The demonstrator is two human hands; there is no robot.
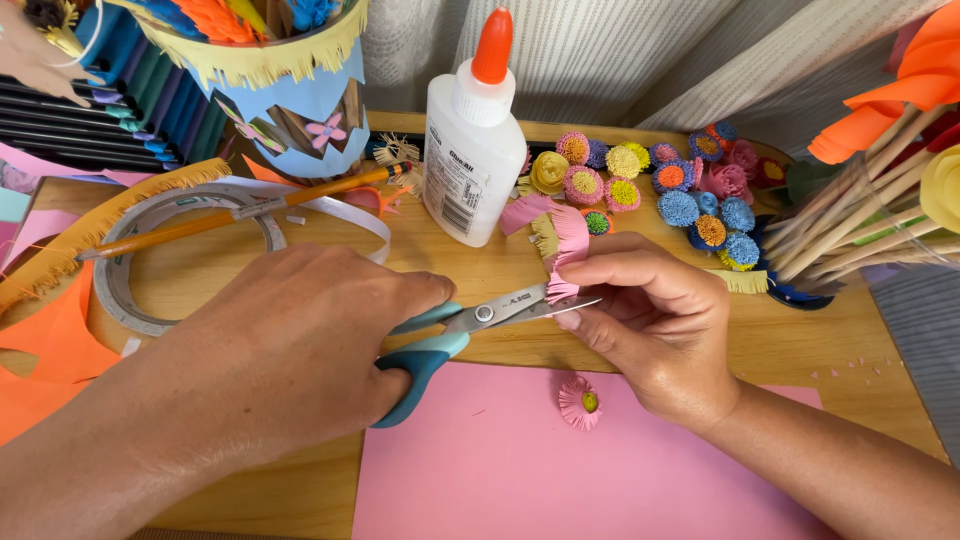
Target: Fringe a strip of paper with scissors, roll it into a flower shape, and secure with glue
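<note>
My left hand (pixel 300 340) is closed around the teal handles of a pair of scissors (pixel 490 313), whose blades point right. My right hand (pixel 650 320) pinches a pink paper strip (pixel 567 235) with a fringed edge, and the blades meet its lower end. Both hands hover over a wooden board (pixel 480 270). Beneath them lies a pink paper sheet (pixel 500 460) with a small pink fringed paper flower (pixel 580 402) resting on it.
A white glue bottle (pixel 470 140) with an orange cap stands behind the hands. Several rolled paper flowers (pixel 660 185) lie at the back right, beside a jar of wooden sticks (pixel 860 220). A tape roll (pixel 120 290), an orange pencil (pixel 230 212), a decorated can (pixel 290 90) and orange paper (pixel 50 350) sit left.
</note>
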